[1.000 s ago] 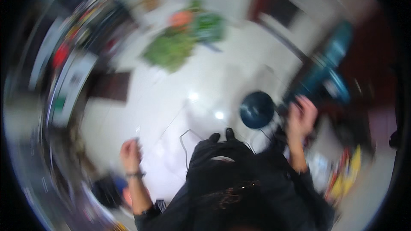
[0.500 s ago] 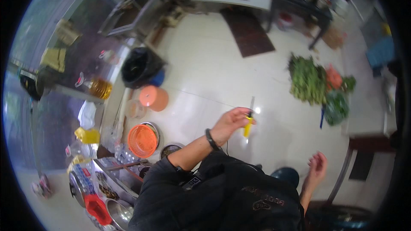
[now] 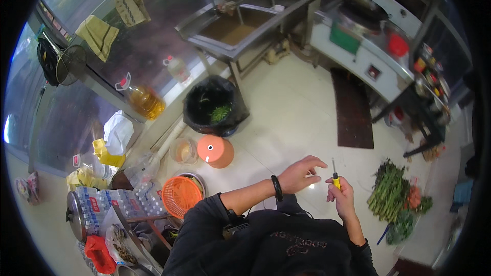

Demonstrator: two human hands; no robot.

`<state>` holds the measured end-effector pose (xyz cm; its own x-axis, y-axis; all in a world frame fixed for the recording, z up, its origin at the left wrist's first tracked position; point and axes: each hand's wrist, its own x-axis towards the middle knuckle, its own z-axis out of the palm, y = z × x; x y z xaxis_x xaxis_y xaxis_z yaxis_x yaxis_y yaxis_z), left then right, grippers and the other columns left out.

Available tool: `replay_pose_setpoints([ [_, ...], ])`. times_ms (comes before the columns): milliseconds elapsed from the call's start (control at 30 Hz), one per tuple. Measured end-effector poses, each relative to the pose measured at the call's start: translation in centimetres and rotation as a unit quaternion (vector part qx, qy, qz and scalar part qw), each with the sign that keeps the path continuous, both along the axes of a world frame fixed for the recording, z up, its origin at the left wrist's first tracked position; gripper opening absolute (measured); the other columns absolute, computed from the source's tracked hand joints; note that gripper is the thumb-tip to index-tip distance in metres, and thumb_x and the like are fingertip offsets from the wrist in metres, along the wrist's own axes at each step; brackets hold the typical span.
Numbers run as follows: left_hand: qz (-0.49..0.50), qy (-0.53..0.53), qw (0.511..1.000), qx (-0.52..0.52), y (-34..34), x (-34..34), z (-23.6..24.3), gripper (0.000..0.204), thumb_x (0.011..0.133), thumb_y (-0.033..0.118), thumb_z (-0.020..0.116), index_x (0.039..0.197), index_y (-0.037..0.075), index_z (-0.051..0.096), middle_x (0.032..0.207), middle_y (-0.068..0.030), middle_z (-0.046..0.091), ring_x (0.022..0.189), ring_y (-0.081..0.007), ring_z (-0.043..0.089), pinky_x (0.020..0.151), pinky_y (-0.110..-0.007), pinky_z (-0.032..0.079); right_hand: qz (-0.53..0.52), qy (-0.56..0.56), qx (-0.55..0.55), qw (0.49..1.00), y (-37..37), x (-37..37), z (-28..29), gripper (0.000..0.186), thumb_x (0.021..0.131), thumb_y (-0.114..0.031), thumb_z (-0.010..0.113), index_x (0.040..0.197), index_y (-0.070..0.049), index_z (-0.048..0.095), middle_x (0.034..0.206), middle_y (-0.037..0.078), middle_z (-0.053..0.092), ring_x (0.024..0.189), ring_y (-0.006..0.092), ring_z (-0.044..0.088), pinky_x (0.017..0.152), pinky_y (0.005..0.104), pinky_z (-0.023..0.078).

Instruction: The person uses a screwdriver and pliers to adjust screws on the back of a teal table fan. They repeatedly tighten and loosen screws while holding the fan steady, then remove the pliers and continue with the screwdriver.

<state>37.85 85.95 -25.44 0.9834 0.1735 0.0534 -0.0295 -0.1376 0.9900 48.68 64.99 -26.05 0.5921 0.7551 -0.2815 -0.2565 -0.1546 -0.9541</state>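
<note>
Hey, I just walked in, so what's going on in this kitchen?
A person's right hand holds a yellow-handled screwdriver, its thin shaft pointing away from the body. The left hand is open and looks empty, close to the tool but apparently not touching it. On the floor, leafy greens lie to the right, and an orange bucket stands to the left.

A black lettered top [image 3: 245, 245] and black wristband [image 3: 277, 188] are worn.
</note>
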Motion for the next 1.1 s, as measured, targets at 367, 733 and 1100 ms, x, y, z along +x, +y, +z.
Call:
replay_pose_setpoints([
  [367,0.361,0.054,0.927,0.080,38.1,-0.8,-2.2,0.029,0.094,0.006,0.068,0.121,0.000,0.065,0.104,-0.0043,0.070,0.088,-0.0118,0.065,0.080,-0.027,0.054,0.040,-0.060,-0.048,0.996,28.3,17.1,-1.7,0.014,0.099,-0.012,0.062,0.109,-0.002,0.064,0.077,-0.001,0.056,0.064,0.0069,0.053,0.061,0.0235,0.049],
  [733,0.087,0.152,0.979,-0.105,56.5,20.4,-9.4,0.024,0.097,0.012,0.067,0.119,0.002,0.064,0.104,-0.0056,0.070,0.088,-0.0117,0.064,0.074,-0.026,0.053,-0.143,-0.008,-0.097,0.985,39.7,19.8,-3.2,0.018,0.098,-0.020,0.066,0.107,-0.005,0.063,0.081,0.003,0.063,0.072,0.0108,0.060,0.065,0.0280,0.051],
  [1100,-0.424,0.232,0.874,0.042,23.4,42.2,-6.6,0.029,0.100,0.011,0.061,0.126,-0.001,0.059,0.117,-0.0120,0.068,0.094,-0.0188,0.067,0.084,-0.030,0.055,-0.626,0.028,-0.223,0.746,16.2,3.8,-2.6,0.023,0.094,-0.025,0.065,0.104,-0.004,0.064,0.080,0.011,0.069,0.073,0.0224,0.069,0.069,0.0368,0.054],
])
